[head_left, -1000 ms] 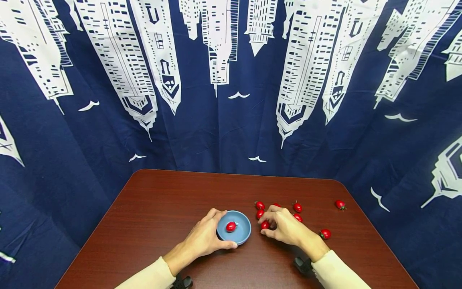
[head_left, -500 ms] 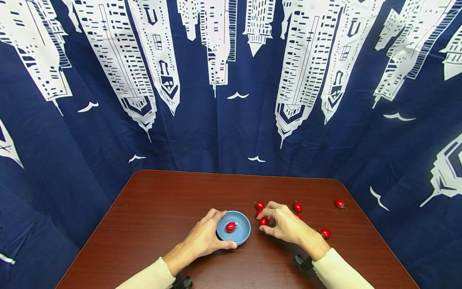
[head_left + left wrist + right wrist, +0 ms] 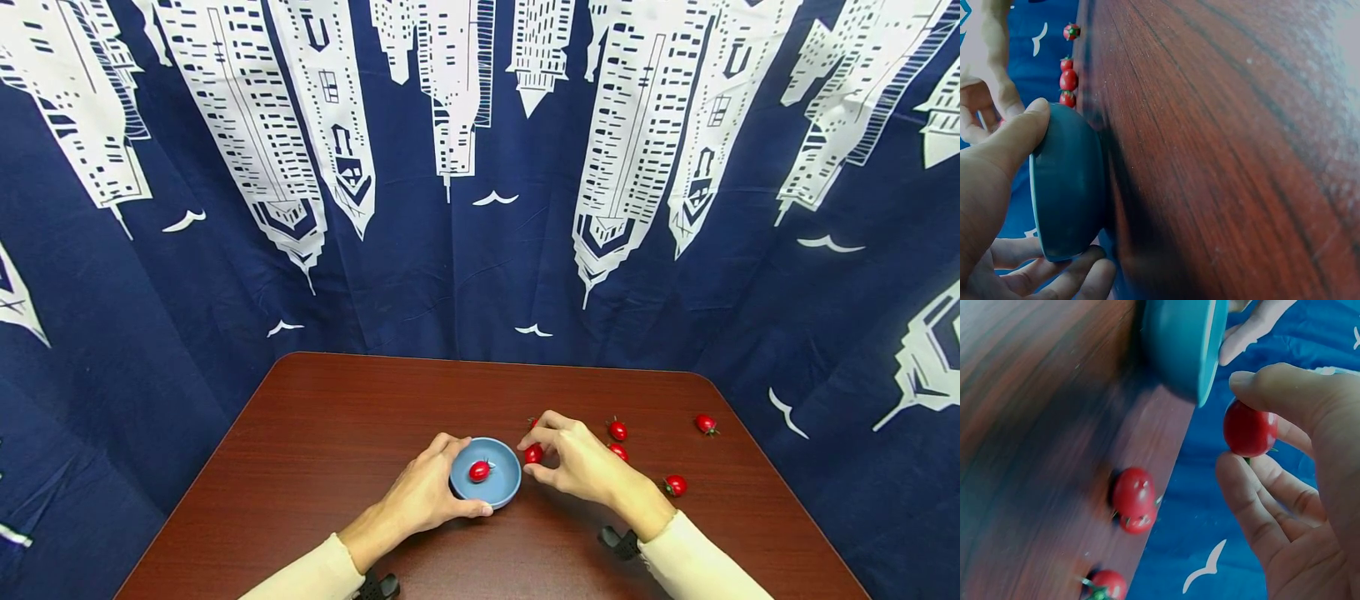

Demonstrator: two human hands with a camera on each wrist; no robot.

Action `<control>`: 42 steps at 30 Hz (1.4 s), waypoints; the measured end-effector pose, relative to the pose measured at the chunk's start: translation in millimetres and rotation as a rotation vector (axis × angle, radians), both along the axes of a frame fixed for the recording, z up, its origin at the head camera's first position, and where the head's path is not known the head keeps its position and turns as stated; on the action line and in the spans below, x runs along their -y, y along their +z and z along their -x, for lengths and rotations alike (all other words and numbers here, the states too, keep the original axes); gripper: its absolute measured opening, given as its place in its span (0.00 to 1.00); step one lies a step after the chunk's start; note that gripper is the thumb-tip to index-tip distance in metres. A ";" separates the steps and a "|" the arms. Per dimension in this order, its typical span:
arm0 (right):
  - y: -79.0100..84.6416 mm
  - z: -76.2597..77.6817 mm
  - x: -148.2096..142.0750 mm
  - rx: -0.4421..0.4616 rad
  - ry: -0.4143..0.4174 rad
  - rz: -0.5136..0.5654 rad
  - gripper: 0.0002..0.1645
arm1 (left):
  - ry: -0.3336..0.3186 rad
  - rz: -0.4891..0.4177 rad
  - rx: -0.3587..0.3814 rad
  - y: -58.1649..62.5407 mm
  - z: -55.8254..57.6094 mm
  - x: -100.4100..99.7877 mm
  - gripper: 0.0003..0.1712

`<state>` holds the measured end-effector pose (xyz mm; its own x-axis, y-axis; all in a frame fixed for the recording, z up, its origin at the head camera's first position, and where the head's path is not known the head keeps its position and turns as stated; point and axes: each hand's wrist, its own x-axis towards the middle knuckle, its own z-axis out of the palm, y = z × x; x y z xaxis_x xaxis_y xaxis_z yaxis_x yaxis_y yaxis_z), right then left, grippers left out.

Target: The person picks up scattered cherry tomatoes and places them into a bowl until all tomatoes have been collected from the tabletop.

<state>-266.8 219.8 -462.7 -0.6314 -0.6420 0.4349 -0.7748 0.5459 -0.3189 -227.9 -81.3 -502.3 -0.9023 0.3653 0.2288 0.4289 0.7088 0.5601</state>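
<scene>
A small blue bowl (image 3: 504,490) stands on the table, with one cherry tomato (image 3: 479,472) lying inside. My left hand (image 3: 427,492) grips the bowl from its left side, thumb at the near rim and fingers around the far side. Close to the bowl's right edge, my right hand (image 3: 588,468) pinches another cherry tomato (image 3: 1250,428) between thumb and fingers. That tomato is raised off the table in the right wrist view, apart from the bowl wall (image 3: 1175,350). Part of one more tomato (image 3: 533,422) shows behind the right hand's fingers.
Loose cherry tomatoes lie right of the right hand: one farther back (image 3: 617,431), one by the wrist (image 3: 675,485), one near the table's right edge (image 3: 706,424). The brown table (image 3: 360,417) ends at a navy curtain (image 3: 420,275) with white building prints.
My right hand has lifted a cherry tomato from the cluster and moved left toward the bowl with it. The left hand and the bowl have stayed in place.
</scene>
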 end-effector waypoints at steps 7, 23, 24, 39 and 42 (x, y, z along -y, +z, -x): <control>8.1 -2.5 17.1 0.021 0.046 0.009 0.16 | -0.026 -0.048 0.018 -2.4 1.9 0.5 0.64; 12.0 -3.2 42.4 0.036 0.070 -0.034 0.16 | -0.025 -0.066 0.056 -2.9 0.8 1.3 0.65; 11.6 -2.6 43.1 0.034 0.072 -0.033 0.16 | -0.026 -0.066 0.057 -2.7 0.9 1.5 0.65; 4.4 -0.2 50.4 0.061 0.063 -0.052 0.16 | -0.037 -0.071 0.069 -1.5 1.4 1.9 0.65; 3.3 -0.1 51.0 0.060 0.056 -0.055 0.16 | -0.037 -0.072 0.064 -1.6 1.6 1.7 0.64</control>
